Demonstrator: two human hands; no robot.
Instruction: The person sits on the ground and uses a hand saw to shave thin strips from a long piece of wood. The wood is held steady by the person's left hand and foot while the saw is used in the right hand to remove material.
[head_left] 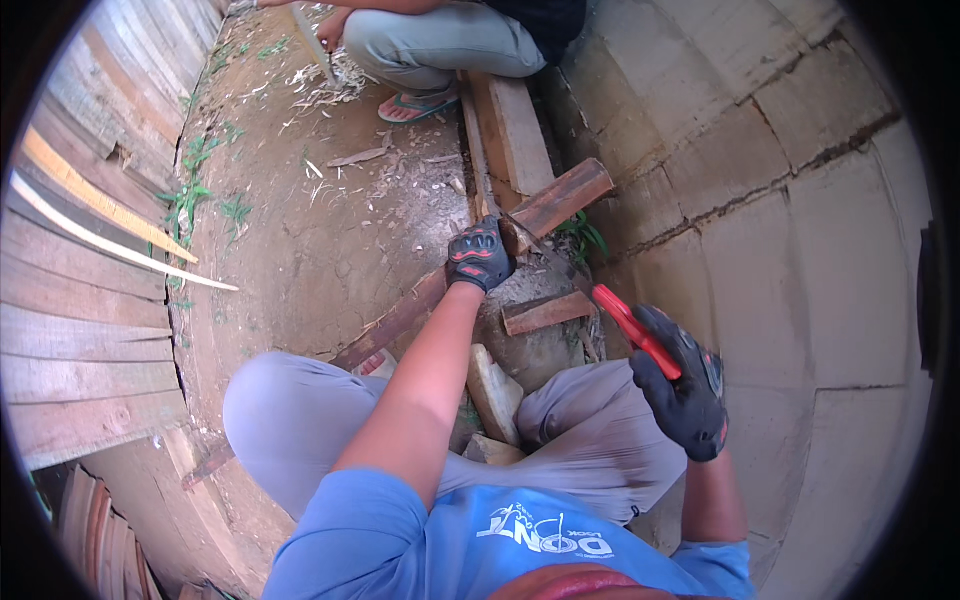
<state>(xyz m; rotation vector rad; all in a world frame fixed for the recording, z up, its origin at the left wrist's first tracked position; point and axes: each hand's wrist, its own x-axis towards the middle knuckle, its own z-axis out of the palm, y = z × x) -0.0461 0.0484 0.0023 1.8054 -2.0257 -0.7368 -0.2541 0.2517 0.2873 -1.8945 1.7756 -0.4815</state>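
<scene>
My left hand (481,256), in a black glove with red marks, is closed at the near end of a thin wooden strip (477,150) that runs away from me; its fingertips are partly hidden. Beneath this hand, a reddish-brown board (400,315) slants from lower left to upper right. My right hand (685,380), gloved alike, grips the red handle (635,328) of a bladed tool. Its narrow dark blade (555,258) points up and left to the wood beside my left hand. Whether the blade is toothed I cannot tell.
A short wood block (548,313) and a stone-like slab (496,393) lie before my crossed legs. Another person (440,45) squats ahead, near pale shavings (340,85). A block wall (740,270) stands close on the right; planks (90,330) line the left.
</scene>
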